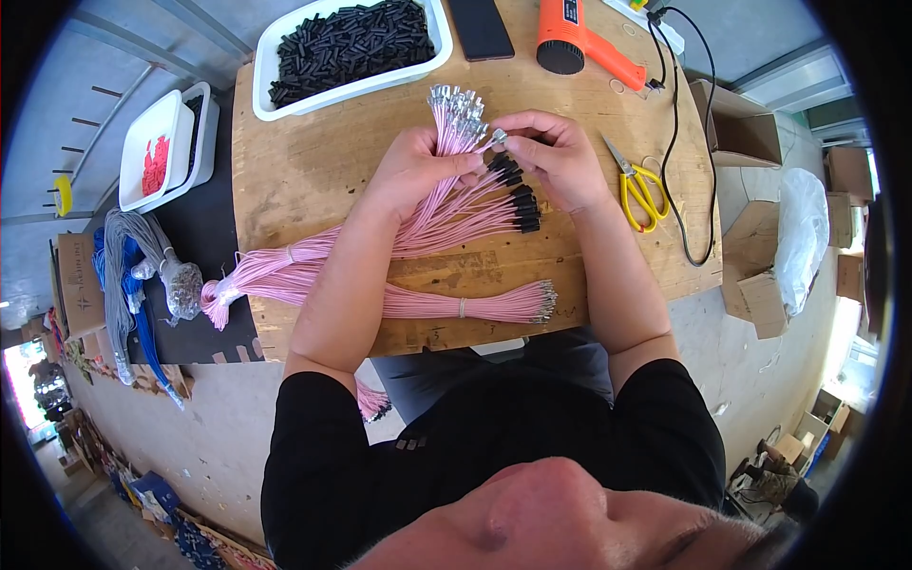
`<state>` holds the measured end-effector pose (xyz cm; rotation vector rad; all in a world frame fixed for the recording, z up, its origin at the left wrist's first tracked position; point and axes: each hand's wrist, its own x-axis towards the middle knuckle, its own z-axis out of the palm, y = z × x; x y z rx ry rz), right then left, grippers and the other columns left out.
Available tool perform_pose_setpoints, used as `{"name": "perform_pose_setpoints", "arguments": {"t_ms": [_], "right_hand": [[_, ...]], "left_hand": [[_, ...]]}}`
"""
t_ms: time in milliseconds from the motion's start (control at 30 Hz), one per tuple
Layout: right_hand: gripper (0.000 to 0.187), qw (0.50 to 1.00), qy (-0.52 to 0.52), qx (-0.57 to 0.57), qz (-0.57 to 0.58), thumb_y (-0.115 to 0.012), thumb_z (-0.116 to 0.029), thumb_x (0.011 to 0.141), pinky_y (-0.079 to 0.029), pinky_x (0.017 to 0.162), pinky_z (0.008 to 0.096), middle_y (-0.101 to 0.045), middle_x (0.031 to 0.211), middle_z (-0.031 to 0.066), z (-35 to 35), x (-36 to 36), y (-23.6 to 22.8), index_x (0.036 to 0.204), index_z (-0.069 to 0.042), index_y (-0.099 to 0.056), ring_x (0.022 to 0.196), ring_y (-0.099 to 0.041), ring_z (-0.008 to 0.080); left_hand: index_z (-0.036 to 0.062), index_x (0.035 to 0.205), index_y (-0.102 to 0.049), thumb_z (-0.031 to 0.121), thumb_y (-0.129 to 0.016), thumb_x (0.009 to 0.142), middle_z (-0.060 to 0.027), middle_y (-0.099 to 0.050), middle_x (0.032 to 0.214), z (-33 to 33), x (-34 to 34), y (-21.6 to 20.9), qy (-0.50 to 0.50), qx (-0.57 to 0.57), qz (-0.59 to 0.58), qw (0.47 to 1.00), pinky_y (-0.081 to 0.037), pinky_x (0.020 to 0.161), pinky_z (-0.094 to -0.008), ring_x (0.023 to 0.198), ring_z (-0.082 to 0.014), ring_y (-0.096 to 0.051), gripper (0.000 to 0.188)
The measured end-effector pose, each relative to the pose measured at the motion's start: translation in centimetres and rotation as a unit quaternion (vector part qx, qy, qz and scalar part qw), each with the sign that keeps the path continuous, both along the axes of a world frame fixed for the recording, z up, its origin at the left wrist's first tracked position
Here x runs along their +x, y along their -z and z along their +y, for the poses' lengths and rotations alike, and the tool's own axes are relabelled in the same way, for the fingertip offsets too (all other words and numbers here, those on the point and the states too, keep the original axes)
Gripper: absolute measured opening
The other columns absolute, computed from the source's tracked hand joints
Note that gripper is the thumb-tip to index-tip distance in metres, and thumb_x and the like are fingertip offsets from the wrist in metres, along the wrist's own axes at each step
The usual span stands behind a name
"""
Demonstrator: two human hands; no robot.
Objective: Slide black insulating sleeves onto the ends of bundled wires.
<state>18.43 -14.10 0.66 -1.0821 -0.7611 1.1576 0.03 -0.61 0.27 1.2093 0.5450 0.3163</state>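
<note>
My left hand is closed around a bundle of pink wires, whose bare metal terminals fan out above the fist. Between the thumb and forefinger of my right hand is the metal terminal of a single pink wire, drawn a little aside from the bunch. Just below, other wires of the bundle end in black sleeves, lying on the wooden table. A second tied bundle of pink wires with metal ends lies nearer to me.
Black tubes fill a white tray at the back, beside a dark phone. An orange heat gun and yellow-handled scissors lie at the right, with a black cable. Grey and blue wires sit at the left.
</note>
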Motion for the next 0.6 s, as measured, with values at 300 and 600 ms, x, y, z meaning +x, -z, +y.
{"name": "perform_pose_setpoints", "arguments": {"t_ms": [300, 600], "right_hand": [[0.013, 0.999, 0.022, -0.01, 0.027, -0.067, -0.008, 0.095, -0.034, 0.057, 0.0199, -0.069, 0.085, 0.0027, 0.32, 0.03, 0.27, 0.104, 0.001, -0.07, 0.063, -0.045, 0.0042], [0.011, 0.999, 0.024, -0.044, 0.022, -0.069, -0.009, 0.094, -0.035, 0.056, 0.0192, -0.068, 0.083, 0.0026, 0.33, -0.57, -0.13, 0.101, 0.0, -0.07, 0.064, -0.046, 0.0043]], "left_hand": [[-0.0041, 0.101, -0.069, 0.006, -0.078, 0.082, -0.0126, -0.074, 0.09, 0.17, -0.12, 0.21, 0.024, 0.008, -0.004, 1.0, -0.057, 0.074, -0.0286, 0.078, -0.0163, -0.07, 0.023], [-0.0042, 0.098, -0.069, 0.007, -0.08, 0.081, -0.0095, -0.071, 0.085, 0.16, -0.05, 0.33, -0.027, -0.016, -0.012, 0.999, -0.054, 0.069, -0.0274, 0.073, -0.0147, -0.065, 0.023]]}}
